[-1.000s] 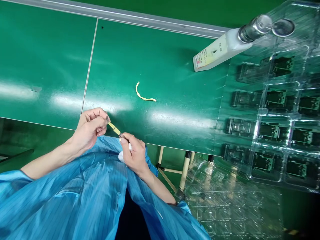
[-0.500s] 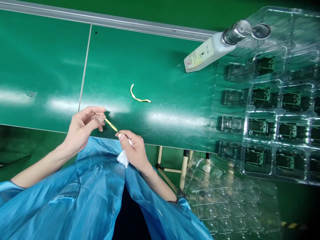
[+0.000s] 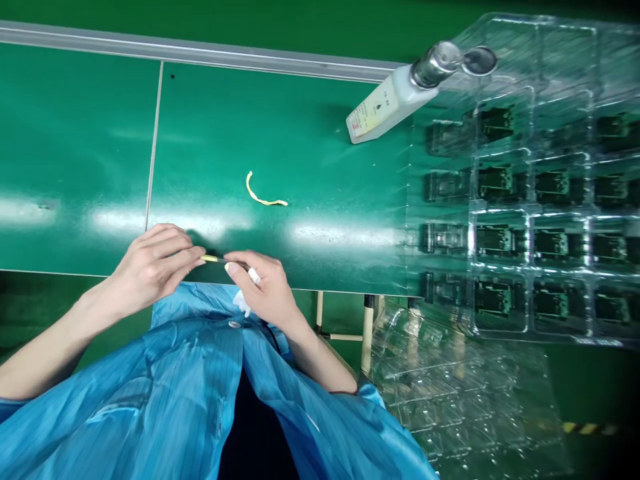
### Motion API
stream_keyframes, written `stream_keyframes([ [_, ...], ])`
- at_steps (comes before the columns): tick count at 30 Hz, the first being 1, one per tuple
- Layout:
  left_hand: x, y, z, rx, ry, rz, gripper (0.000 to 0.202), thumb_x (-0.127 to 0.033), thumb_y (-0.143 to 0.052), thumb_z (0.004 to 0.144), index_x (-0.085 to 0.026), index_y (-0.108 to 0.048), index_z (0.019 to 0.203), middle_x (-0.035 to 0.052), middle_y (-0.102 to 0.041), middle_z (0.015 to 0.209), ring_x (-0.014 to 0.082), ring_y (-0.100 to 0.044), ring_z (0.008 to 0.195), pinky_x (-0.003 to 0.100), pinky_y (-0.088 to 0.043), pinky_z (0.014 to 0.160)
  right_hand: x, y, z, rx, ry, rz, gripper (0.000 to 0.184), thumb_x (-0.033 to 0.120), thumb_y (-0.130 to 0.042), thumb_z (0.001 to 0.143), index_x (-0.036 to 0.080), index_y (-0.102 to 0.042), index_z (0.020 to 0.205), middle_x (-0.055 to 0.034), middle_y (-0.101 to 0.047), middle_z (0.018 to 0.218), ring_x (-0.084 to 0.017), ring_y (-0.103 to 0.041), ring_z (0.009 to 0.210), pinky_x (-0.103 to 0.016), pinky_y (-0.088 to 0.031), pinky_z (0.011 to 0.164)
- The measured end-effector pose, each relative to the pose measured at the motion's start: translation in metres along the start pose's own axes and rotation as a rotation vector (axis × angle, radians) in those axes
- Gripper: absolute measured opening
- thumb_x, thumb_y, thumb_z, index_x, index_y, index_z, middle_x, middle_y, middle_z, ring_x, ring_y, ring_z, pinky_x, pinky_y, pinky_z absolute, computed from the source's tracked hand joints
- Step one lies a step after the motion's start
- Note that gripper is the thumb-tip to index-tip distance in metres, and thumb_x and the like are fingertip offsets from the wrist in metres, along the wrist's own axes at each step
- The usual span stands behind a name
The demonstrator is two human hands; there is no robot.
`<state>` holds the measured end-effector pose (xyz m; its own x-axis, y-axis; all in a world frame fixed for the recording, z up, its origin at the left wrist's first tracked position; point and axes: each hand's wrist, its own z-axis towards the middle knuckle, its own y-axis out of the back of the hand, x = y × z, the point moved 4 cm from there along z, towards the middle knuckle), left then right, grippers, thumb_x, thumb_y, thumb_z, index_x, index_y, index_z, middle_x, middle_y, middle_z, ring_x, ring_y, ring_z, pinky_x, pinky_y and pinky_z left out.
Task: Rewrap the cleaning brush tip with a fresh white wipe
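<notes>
My left hand (image 3: 153, 263) and my right hand (image 3: 263, 290) meet at the near edge of the green table (image 3: 310, 153). Between their fingertips runs a thin stick (image 3: 215, 259) with a yellow band, pinched at each end. My right hand also keeps a small white wipe (image 3: 245, 303) tucked in its palm. Both hands are closed in a pinch. Blue sleeves and a blue gown (image 3: 165, 393) fill the foreground.
A loose yellowish strip (image 3: 263, 193) lies on the table beyond my hands. A white bottle with a metal pump top (image 3: 395, 97) lies tilted at the back. Clear plastic trays (image 3: 530, 200) holding several small green and black parts cover the right side.
The stick has turned from a slant to nearly level, and my two hands have drawn closer together. The view has shifted, so everything sits further left.
</notes>
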<state>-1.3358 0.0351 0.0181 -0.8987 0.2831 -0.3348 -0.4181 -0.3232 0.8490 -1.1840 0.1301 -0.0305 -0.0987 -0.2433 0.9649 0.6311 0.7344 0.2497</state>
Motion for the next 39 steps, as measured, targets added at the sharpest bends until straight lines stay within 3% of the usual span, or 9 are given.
stream_keyframes([
  [5, 0.039, 0.007, -0.018, -0.255, 0.126, 0.108, 0.011, -0.014, -0.065, 0.085, -0.022, -0.069, 0.092, -0.0009, -0.065, 0.070, 0.0143, -0.056, 0.061, 0.030, -0.042, 0.061, -0.001, 0.039, 0.031, -0.355, 0.137, -0.485, 0.036, 0.041, -0.058, 0.089, 0.020, -0.060, 0.118, -0.0066, -0.061, 0.095, -0.018, -0.058, 0.082, -0.030, -0.049, 0.073],
  [10, 0.073, -0.010, -0.039, -0.301, 0.312, 0.280, 0.019, -0.023, -0.067, 0.083, -0.021, -0.070, 0.102, 0.0067, -0.067, 0.083, 0.0220, -0.058, 0.075, 0.035, -0.043, 0.067, -0.021, 0.049, 0.071, -0.148, 0.044, -0.780, 0.021, 0.024, -0.056, 0.088, 0.015, -0.063, 0.106, -0.0120, -0.058, 0.107, -0.019, -0.057, 0.082, -0.029, -0.045, 0.065],
  [13, 0.062, -0.016, -0.039, -0.348, 0.360, 0.296, 0.045, -0.023, -0.071, 0.080, -0.022, -0.062, 0.124, 0.0150, -0.064, 0.112, 0.0307, -0.060, 0.102, 0.043, -0.046, 0.085, -0.023, 0.052, 0.076, -0.099, 0.068, -0.633, 0.016, 0.018, -0.049, 0.092, 0.016, -0.063, 0.084, -0.0066, -0.060, 0.088, -0.017, -0.055, 0.078, -0.029, -0.044, 0.073],
  [16, 0.032, -0.018, -0.022, -0.396, 0.212, 0.213, 0.062, -0.017, -0.070, 0.079, -0.028, -0.050, 0.137, 0.0139, -0.059, 0.126, 0.0313, -0.058, 0.115, 0.046, -0.047, 0.096, -0.016, 0.052, 0.069, -0.088, 0.096, -0.384, 0.015, 0.022, -0.054, 0.090, 0.017, -0.061, 0.078, -0.0016, -0.059, 0.078, -0.014, -0.055, 0.075, -0.027, -0.042, 0.074],
  [20, 0.005, -0.036, 0.014, -0.227, 0.114, -0.056, 0.079, -0.036, -0.072, 0.081, -0.030, -0.031, 0.148, 0.0139, -0.047, 0.145, 0.0354, -0.043, 0.136, 0.055, -0.041, 0.109, 0.001, 0.034, 0.058, 0.131, 0.078, -0.126, 0.015, 0.026, -0.058, 0.087, 0.017, -0.060, 0.075, 0.0037, -0.055, 0.067, -0.009, -0.048, 0.062, -0.023, -0.037, 0.062],
  [23, 0.000, -0.063, 0.032, -0.110, 0.243, -0.463, 0.085, -0.049, -0.066, 0.084, -0.026, -0.020, 0.152, 0.0168, -0.049, 0.144, 0.0323, -0.053, 0.128, 0.048, -0.050, 0.102, 0.008, 0.025, 0.054, 0.062, -0.003, 0.017, 0.019, 0.034, -0.056, 0.088, 0.018, -0.059, 0.078, 0.0064, -0.049, 0.060, -0.007, -0.040, 0.053, -0.022, -0.032, 0.054],
  [27, 0.003, -0.089, 0.035, -0.210, 0.457, -0.818, 0.078, -0.040, -0.063, 0.086, -0.023, -0.024, 0.150, 0.0146, -0.062, 0.128, 0.0234, -0.068, 0.104, 0.033, -0.058, 0.082, 0.004, 0.018, 0.051, -0.070, -0.071, 0.299, 0.025, 0.044, -0.053, 0.089, 0.020, -0.060, 0.091, 0.0022, -0.060, 0.073, -0.011, -0.055, 0.066, -0.024, -0.045, 0.065],
  [33, 0.021, -0.082, 0.027, -0.346, 0.592, -0.560, 0.046, -0.025, -0.056, 0.086, -0.014, -0.056, 0.130, 0.0059, -0.073, 0.086, 0.0111, -0.061, 0.057, 0.020, -0.048, 0.052, -0.005, 0.012, 0.050, 0.060, -0.257, 0.752, 0.049, 0.060, -0.063, 0.081, 0.021, -0.064, 0.109, -0.0060, -0.069, 0.111, -0.019, -0.064, 0.103, -0.034, -0.048, 0.097],
  [39, 0.035, -0.046, 0.029, -0.500, 0.415, -0.187, 0.026, -0.022, -0.049, 0.090, -0.016, -0.074, 0.090, 0.0047, -0.074, 0.081, 0.0136, -0.066, 0.070, 0.023, -0.050, 0.065, -0.003, 0.011, 0.053, 0.077, -0.272, 0.878, 0.044, 0.046, -0.076, 0.075, 0.023, -0.064, 0.111, -0.0049, -0.067, 0.122, -0.019, -0.062, 0.116, -0.038, -0.042, 0.110],
])
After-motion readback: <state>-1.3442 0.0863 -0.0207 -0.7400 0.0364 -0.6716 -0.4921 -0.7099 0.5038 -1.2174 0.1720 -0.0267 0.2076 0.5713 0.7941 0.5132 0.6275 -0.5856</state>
